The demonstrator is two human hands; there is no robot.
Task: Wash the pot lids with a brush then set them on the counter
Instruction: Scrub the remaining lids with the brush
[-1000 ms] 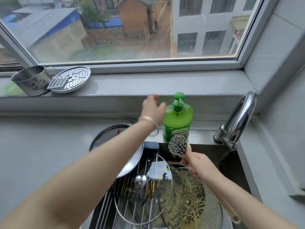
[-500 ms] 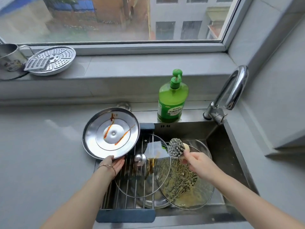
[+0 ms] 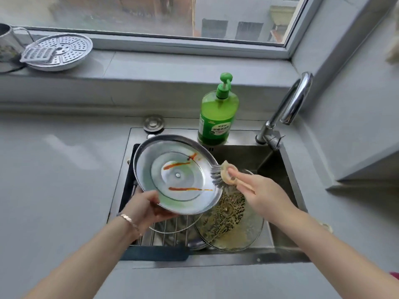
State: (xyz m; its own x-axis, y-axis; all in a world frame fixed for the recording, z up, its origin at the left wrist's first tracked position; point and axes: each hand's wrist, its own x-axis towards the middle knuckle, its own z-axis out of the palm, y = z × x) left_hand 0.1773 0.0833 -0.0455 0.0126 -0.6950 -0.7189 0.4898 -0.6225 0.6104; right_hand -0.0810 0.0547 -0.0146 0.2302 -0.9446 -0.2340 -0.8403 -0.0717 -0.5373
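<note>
Right now the left grip (image 3: 146, 209) is holding a steel pot lid (image 3: 177, 175) by its lower-left rim, with the thumb lying on the inner face and the fingers curling underneath. The lid is hanging tilted above the left half of the sink (image 3: 278, 169), its inner side facing up and showing orange-red sauce streaks. The right grip (image 3: 265, 190) is wrapping its fingers around the pale handle of a dish brush (image 3: 222, 173), and the grey bristles are touching the steel lid's right rim.

Below the right grip, a glass lid (image 3: 233, 223) smeared with yellowish residue is lying tilted in the basin. A second, clear glass lid (image 3: 172, 227) is resting on the wire rack (image 3: 164, 236) spanning the sink's left side, mostly hidden under the steel lid. A green soap bottle (image 3: 218, 117) is standing upright on the ledge behind the sink, near the steel lid's far rim, and a chrome faucet (image 3: 291, 104) is arching at the rear right. On the windowsill, a small grater (image 3: 37, 53) is lying on a perforated steamer plate (image 3: 64, 48), just beside a metal cup (image 3: 6, 46). Grey worktop (image 3: 54, 180) is surrounding the sink.
</note>
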